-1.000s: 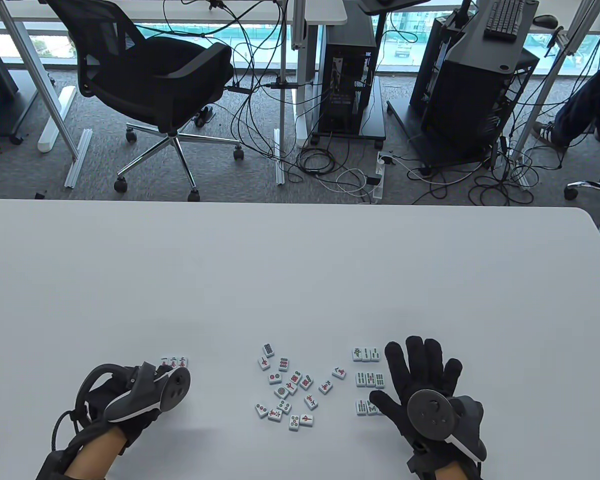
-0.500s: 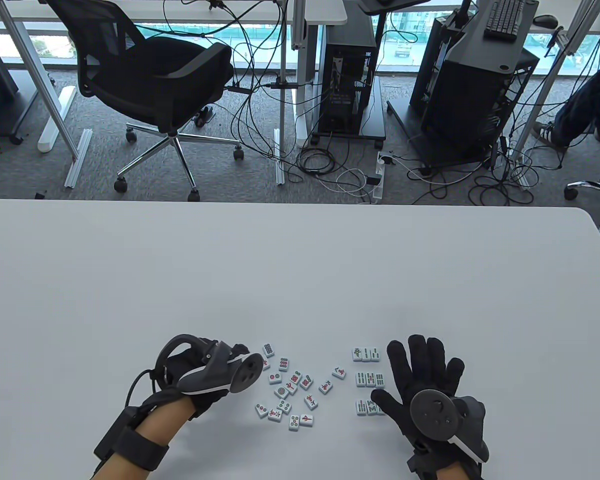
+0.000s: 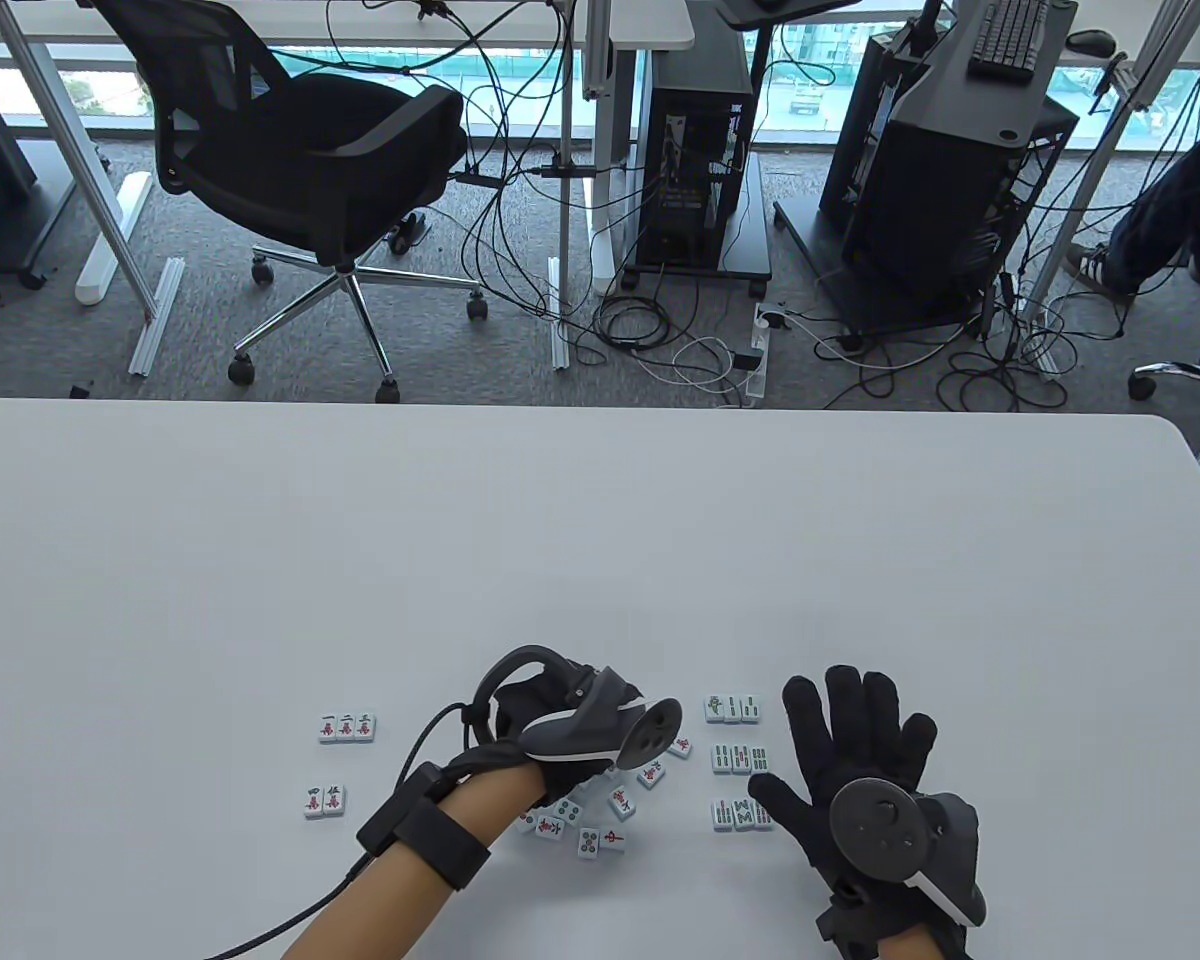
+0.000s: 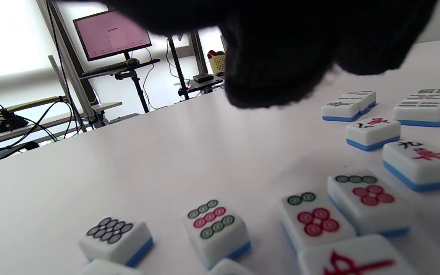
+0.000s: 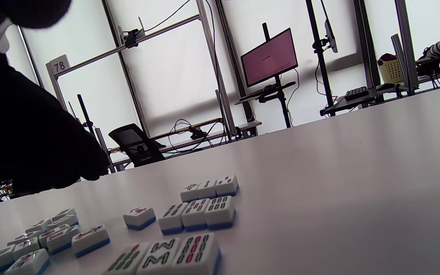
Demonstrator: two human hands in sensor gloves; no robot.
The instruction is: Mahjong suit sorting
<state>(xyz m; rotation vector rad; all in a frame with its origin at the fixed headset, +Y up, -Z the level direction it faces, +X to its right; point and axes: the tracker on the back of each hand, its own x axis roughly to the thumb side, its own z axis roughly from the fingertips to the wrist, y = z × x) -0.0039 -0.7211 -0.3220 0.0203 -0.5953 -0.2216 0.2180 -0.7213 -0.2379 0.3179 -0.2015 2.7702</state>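
Two gloved hands, left hand [image 3: 560,722] above loose tiles [image 3: 600,820], right hand [image 3: 855,770] flat

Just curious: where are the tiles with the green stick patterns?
In the table view, the bamboo tiles sit in three short rows right of the mixed pile, beside the flat right hand.

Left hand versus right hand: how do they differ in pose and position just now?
The black-gloved left hand is over the loose pile of white, blue-backed mahjong tiles in the middle, its fingers hidden under the tracker; the black-gloved right hand lies flat with fingers spread beside the sorted rows of bamboo tiles. The left forearm angles across the table; the right comes straight in. Both carry grey trackers.
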